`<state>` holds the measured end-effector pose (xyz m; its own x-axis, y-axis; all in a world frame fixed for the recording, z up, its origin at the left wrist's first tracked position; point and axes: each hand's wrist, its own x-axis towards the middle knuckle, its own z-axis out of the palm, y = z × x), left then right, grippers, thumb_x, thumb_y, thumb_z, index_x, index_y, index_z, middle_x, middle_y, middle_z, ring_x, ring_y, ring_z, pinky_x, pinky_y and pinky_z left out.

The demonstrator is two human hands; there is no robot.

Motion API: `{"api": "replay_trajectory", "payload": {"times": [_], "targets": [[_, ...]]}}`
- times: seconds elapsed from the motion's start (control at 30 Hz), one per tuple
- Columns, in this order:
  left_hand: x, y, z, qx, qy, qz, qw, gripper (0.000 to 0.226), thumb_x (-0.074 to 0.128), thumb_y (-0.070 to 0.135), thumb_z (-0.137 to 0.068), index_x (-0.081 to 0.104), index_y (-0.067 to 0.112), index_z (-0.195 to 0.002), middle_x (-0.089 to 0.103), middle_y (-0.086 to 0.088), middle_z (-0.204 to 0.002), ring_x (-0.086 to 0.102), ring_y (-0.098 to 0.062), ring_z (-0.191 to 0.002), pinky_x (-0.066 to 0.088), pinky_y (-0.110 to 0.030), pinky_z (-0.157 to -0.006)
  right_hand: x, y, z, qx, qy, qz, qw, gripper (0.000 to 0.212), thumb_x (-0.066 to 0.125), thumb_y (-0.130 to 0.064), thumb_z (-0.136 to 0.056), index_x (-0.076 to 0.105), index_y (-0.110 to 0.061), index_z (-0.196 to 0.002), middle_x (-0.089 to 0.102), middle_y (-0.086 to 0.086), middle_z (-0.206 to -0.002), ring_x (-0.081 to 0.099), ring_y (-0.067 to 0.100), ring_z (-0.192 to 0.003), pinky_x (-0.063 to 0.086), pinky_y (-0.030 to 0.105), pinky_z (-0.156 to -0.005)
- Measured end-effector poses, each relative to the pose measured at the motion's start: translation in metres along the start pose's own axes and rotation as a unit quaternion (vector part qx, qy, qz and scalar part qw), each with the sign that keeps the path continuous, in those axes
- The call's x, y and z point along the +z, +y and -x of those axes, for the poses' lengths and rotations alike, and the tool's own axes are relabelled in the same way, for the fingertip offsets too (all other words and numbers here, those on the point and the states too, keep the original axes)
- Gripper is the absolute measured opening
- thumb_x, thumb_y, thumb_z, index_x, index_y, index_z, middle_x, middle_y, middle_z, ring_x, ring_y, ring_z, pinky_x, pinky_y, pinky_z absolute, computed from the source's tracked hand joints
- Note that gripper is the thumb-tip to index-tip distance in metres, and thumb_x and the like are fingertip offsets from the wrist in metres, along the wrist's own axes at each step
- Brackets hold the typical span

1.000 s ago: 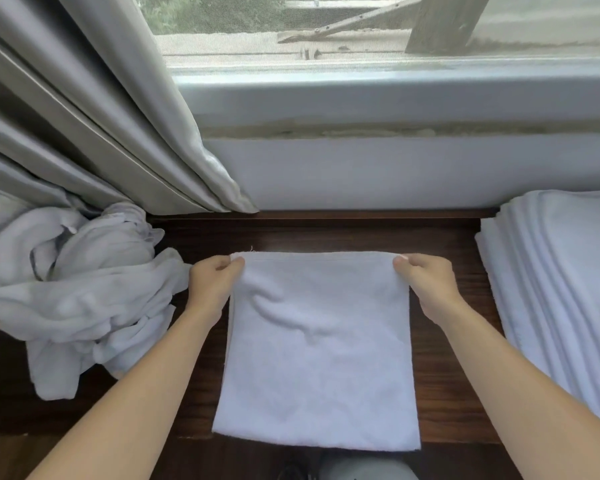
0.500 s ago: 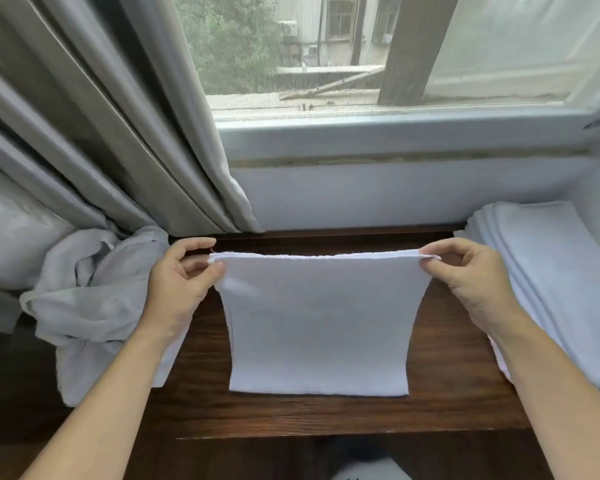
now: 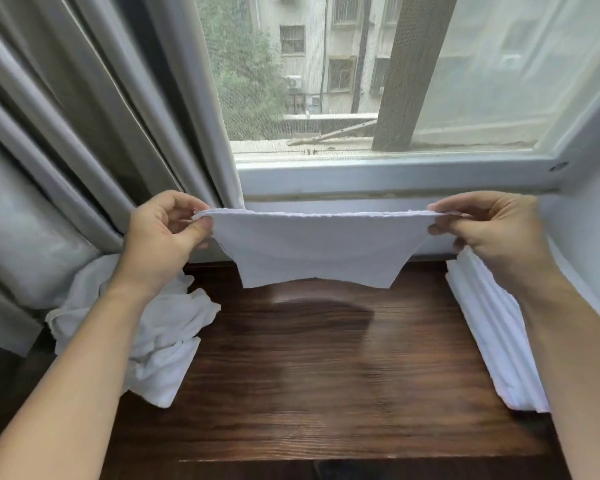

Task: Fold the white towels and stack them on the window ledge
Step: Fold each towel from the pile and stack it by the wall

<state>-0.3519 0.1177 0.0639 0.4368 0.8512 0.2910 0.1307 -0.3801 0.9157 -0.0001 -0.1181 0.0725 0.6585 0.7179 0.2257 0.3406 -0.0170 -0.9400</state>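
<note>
- White folded towel [image 3: 312, 247] is held in the air above the wooden ledge [image 3: 326, 368], pinched at its upper corners by the left hand [image 3: 167, 237] and the right hand [image 3: 492, 233].
- Layers could be pulled out of line if one pinch is loosened.

Two hands: left hand [image 3: 160, 237] and right hand [image 3: 492, 233]; one towel [image 3: 312, 251] stretched mid-frame; one crumpled pile [image 3: 163, 337] at lower left, its towels uncountable; one folded stack [image 3: 492, 334] at right, perhaps six layers; one curtain [image 3: 94, 133]; one window [image 3: 361, 81]
</note>
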Motion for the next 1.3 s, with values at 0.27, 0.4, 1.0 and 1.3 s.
{"api": "replay_trajectory", "payload": {"times": [0.27, 0.4, 1.0, 1.3], "targets": [[0.003, -0.088, 0.097, -0.139, -0.084, -0.081, 0.983, 0.029, 0.077, 0.002, -0.09, 0.075, 0.031, -0.09, 0.078, 0.005, -0.093, 0.074, -0.012, -0.089, 0.061, -0.033, -0.078, 0.021, 0.081, 0.093, 0.131, -0.033, 0.049, 0.99, 0.041, 0.062, 0.019, -0.087, 0.081, -0.017, -0.083, 0.076, 0.02, -0.091, 0.074, 0.037, -0.081, 0.063, 0.025, -0.061], [0.002, -0.136, 0.171, -0.222, -0.156, -0.131, 0.953, 0.018, 0.075, 0.017, -0.094, 0.073, 0.035, -0.097, 0.076, 0.012, -0.095, 0.071, -0.005, -0.092, 0.059, -0.035, -0.083, 0.028, 0.118, 0.159, 0.216, -0.081, 0.108, 0.967, 0.036, 0.072, 0.008, -0.086, 0.083, -0.026, -0.081, 0.077, 0.009, -0.089, 0.075, 0.029, -0.081, 0.065, 0.034, -0.067], [0.006, -0.175, 0.212, -0.275, -0.141, -0.073, 0.948, 0.025, 0.069, 0.016, -0.097, 0.068, 0.041, -0.096, 0.072, 0.015, -0.105, 0.067, 0.001, -0.101, 0.053, -0.016, -0.08, 0.046, 0.149, 0.194, 0.273, -0.156, 0.208, 0.926, 0.018, 0.073, -0.013, -0.089, 0.077, -0.026, -0.1, 0.075, -0.007, -0.1, 0.069, 0.011, -0.098, 0.058, 0.036, -0.085], [0.07, -0.223, 0.119, -0.279, -0.014, -0.089, 0.956, 0.027, 0.058, 0.022, -0.1, 0.054, 0.038, -0.122, 0.064, 0.006, -0.106, 0.064, -0.01, -0.097, 0.049, -0.026, -0.076, 0.098, 0.209, 0.105, 0.287, -0.092, 0.138, 0.943, 0.009, 0.055, -0.022, -0.104, 0.057, -0.02, -0.112, 0.066, 0.006, -0.103, 0.066, 0.028, -0.096, 0.052, 0.034, -0.072]]}}
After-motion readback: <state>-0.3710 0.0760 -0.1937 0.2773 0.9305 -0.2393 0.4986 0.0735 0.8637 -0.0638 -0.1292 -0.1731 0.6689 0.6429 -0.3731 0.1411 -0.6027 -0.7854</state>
